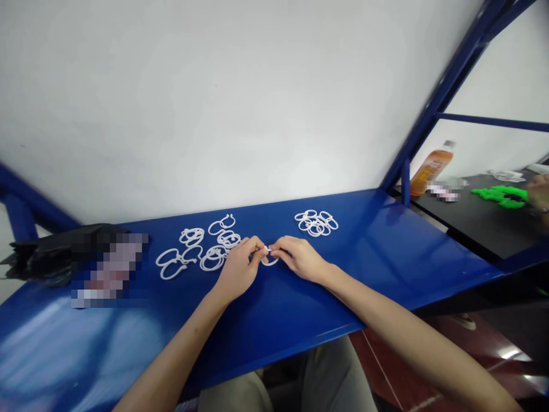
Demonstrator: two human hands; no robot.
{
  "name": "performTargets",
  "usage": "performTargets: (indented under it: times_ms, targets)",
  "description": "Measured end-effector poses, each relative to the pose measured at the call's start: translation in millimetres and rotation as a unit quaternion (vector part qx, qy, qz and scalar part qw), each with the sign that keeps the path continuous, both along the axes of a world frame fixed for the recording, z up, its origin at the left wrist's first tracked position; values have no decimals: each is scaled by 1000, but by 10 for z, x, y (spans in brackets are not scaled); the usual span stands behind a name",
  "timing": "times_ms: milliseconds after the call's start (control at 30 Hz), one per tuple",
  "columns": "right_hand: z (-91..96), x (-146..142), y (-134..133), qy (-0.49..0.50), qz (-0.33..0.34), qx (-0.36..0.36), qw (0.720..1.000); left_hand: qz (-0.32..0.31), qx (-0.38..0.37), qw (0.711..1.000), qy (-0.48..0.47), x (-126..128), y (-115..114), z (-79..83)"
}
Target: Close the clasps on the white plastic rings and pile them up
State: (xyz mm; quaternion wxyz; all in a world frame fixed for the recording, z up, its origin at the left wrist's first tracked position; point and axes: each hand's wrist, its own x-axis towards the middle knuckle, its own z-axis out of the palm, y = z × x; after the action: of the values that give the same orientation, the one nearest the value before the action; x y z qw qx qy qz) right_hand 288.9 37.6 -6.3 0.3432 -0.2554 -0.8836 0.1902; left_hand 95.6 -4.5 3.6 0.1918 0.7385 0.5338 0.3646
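Grey trousers point(338, 377) show below the near edge of a blue table point(300, 315), on this side of the white ring point(270, 264) held at the center. Left hand point(240, 266) and right hand point(303, 258) meet over the ring just above the tabletop, each with thumb and fingertips pinched at its far side (the exact contact is too small to make out). Thin and apparently plastic, the ring looks light, springy and smooth enough to slip; its ends would seem the surest place to hold, with gentle pressure, since the slim band could snap if forced wide.

To the ring's left, near the left hand, lies a loose spread of white rings point(210, 260), some gaping; well beyond them sits a crumpled black bag point(47, 252). Farther back, to the ring's right, rests a tighter cluster of white rings point(316, 224).

Well off to the ring's right, past a blue frame, are a bottle of amber liquid point(432, 167) and a bright green object point(501, 195). Behind everything rises a white wall point(240, 103).
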Motion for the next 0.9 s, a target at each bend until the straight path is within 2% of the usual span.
performTargets:
  times_ms: [100,200,267,367,467,567,700,767,900]
  targets:
    - [27,20,89,21,-36,7,999,15,40,997,58,-52,48,16]
    - [75,205,277,19,-141,39,989,81,101,974,184,-210,102,-2]
    - [100,441,432,5,-262,48,964,130,96,950,268,-340,127,-39]
    - [96,850,647,-25,-418,25,908,149,72,929,331,-479,143,-99]
    - [44,1137,792,-55,-500,-42,864,145,67,927,338,-515,139,-119]
    - [-22,1231,861,-72,-523,-91,844,139,77,932,326,-496,131,-92]
    - [-72,1217,893,-68,-521,-103,844,150,108,941,283,-443,120,-19]
    - [-77,1211,901,-58,-523,-101,844,174,131,949,227,-412,117,20]
    - [-56,1208,898,-45,-518,-110,847,245,148,957,52,-389,122,81]
